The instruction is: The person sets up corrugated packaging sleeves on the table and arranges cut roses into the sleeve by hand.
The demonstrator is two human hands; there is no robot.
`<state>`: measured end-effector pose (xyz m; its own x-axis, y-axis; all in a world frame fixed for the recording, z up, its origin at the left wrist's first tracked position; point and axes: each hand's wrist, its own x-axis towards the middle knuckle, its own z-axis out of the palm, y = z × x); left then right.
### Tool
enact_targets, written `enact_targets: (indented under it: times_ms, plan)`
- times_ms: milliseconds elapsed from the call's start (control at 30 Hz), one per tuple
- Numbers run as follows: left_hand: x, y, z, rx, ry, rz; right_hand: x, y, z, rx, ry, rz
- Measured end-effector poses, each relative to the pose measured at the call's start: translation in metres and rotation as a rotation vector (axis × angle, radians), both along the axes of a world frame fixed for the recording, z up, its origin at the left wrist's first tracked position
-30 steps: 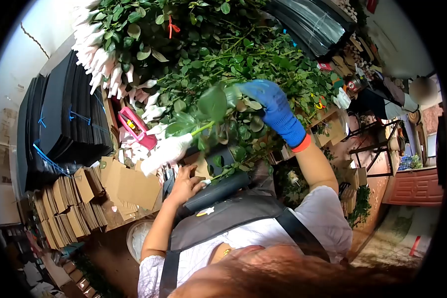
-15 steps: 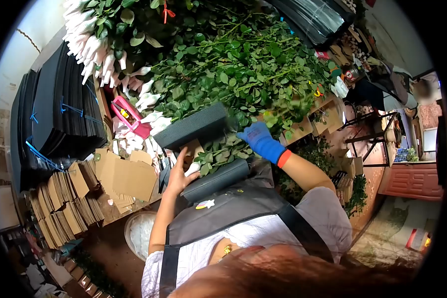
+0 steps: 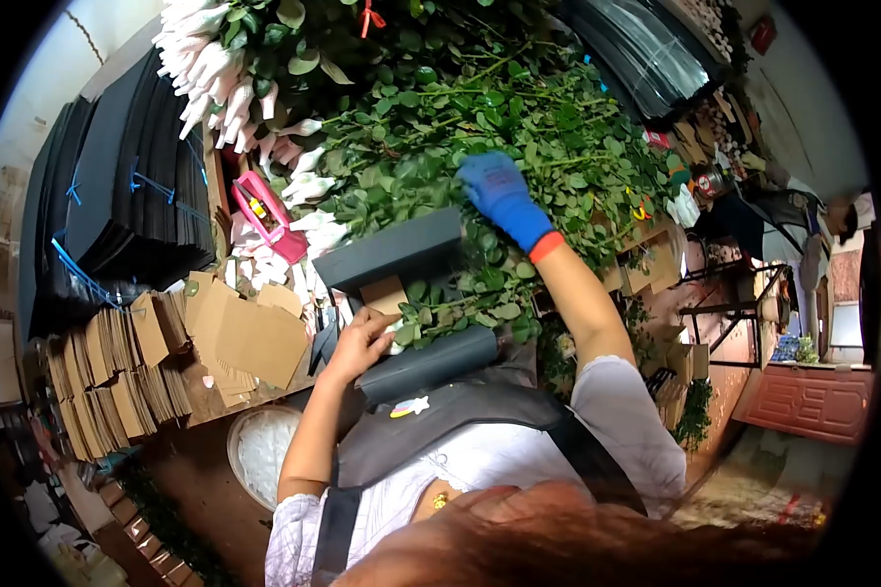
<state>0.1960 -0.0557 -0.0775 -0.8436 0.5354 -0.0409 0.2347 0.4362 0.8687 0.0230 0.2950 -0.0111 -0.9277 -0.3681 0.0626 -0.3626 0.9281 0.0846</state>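
My bare left hand (image 3: 360, 344) lies at the left end of a dark, open-topped holder (image 3: 431, 364), its fingers bent around a white netted flower head (image 3: 394, 338). Leafy stems (image 3: 470, 308) lie in the holder, with a small piece of cardboard (image 3: 384, 293) against its far side. My right hand (image 3: 499, 191), in a blue glove with an orange cuff, is over the pile of green stems (image 3: 411, 137) beyond the holder. Its fingers point down into the leaves, and their tips are hidden. White netted flower heads (image 3: 206, 73) line the pile's left side.
Black sheets (image 3: 132, 186) tied with blue string stand at the left, above stacked cardboard pieces (image 3: 127, 382). A pink tool (image 3: 267, 220) lies near the flower heads. Plastic-wrapped black sheets (image 3: 646, 59) are at the upper right. A person (image 3: 803, 220) is at the far right.
A white-headed stem that hung over the holder a second ago is out of the air. My gloved hand dropped towards the holder's right end, then moved up over the pile. My left hand stayed by the holder.
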Motion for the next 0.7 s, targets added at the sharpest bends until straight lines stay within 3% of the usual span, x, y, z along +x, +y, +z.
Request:
enact_targets:
  times_ms: [100,167,200,233,300,333,433,467,500,567,600,700]
  plan:
    - [0.005,0.002,-0.010,0.025,0.094,0.047,0.015,-0.009,0.071,-0.399,0.680,0.075]
    - [0.006,0.004,-0.002,-0.025,0.005,0.051,0.007,0.004,0.075,-0.421,0.538,0.130]
    - [0.006,0.004,-0.002,-0.056,0.107,0.033,0.005,0.012,0.078,-0.430,0.473,0.154]
    - [0.001,0.004,-0.003,-0.086,0.220,0.014,0.012,0.015,0.092,-0.442,0.489,0.182]
    - [-0.005,0.007,-0.009,-0.046,0.169,0.040,0.040,0.018,0.127,-0.457,0.500,0.262]
    - [-0.001,0.006,-0.011,-0.031,0.127,0.048,0.059,0.021,0.133,-0.336,0.467,0.288]
    - [0.006,-0.002,-0.031,0.002,-0.067,0.180,0.100,0.027,0.105,-0.491,0.013,0.386]
    - [0.007,-0.003,-0.040,0.006,-0.115,0.241,0.112,0.028,0.083,-0.297,-0.066,0.316]
    - [0.004,0.005,-0.017,0.087,-0.226,0.263,0.120,0.031,0.054,-0.106,-0.146,0.239]
    - [0.002,0.007,-0.016,0.244,-0.196,0.295,0.126,0.034,-0.006,0.150,-0.319,0.083]
    - [0.000,0.007,-0.011,0.148,-0.145,0.265,0.131,0.043,-0.044,0.096,-0.345,0.108]
    - [-0.004,0.002,-0.021,0.099,0.035,0.131,0.127,0.043,-0.057,0.106,-0.571,0.015]
